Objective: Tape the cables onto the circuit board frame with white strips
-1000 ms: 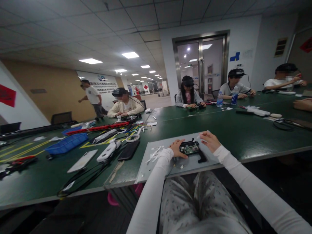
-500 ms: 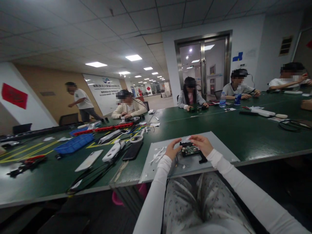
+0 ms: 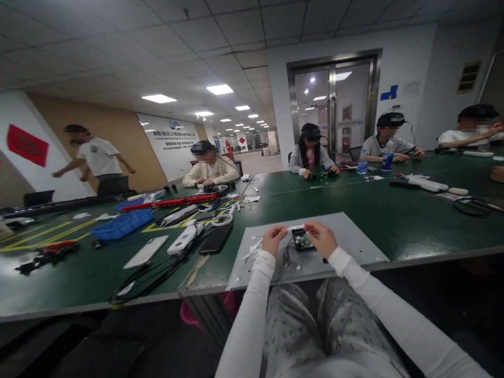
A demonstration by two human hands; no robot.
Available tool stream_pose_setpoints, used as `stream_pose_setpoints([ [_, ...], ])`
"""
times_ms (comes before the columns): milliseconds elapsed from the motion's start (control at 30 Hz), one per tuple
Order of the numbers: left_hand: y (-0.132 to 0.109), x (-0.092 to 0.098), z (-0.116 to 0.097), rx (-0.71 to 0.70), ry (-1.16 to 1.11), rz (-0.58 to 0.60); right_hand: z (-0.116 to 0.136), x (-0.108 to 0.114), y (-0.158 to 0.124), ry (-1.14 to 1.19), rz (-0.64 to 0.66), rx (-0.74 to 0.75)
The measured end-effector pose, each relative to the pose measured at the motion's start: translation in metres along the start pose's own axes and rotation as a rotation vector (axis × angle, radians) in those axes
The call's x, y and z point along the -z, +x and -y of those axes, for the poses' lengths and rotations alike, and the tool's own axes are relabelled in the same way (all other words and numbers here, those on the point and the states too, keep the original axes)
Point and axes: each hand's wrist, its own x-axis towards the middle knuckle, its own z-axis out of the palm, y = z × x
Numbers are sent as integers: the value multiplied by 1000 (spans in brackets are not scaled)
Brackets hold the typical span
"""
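Note:
Between my two hands a small white strip [image 3: 295,227] is stretched over the grey mat. My left hand [image 3: 273,240] pinches its left end, and my right hand [image 3: 323,238] pinches its right end. Just below and behind the strip lies a black-framed device with an exposed green circuit board [image 3: 301,241], partly hidden by my right hand. Thin grey cables [image 3: 289,257] lie on the mat left of the board. Several white strips [image 3: 252,251] rest on the mat beside my left hand.
The grey mat [image 3: 354,247] lies at the green table's front edge. To the left are a black phone [image 3: 216,239], a white phone [image 3: 146,252], a white power strip [image 3: 185,237] and a blue tray [image 3: 122,224]. Several people sit across the table; one person [image 3: 100,157] walks behind.
My left hand has closed from spread fingers onto the white strip, now drawn out between both hands. In the background, the walking person has moved left.

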Motion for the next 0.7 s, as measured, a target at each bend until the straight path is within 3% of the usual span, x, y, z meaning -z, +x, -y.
stream_pose_setpoints([
  [200, -2, 1, 1, 38, 40, -12, -2, -7, -7, -338, -34, 120],
  [333, -2, 2, 2, 59, 51, -52, 5, -13, -2, -358, -72, 131],
  [500, -1, 3, 1, 60, 61, -76, 12, -19, 1, -357, -26, 203],
  [700, 1, 5, 4, -14, 133, -169, 4, -28, -10, -388, -15, 217],
])
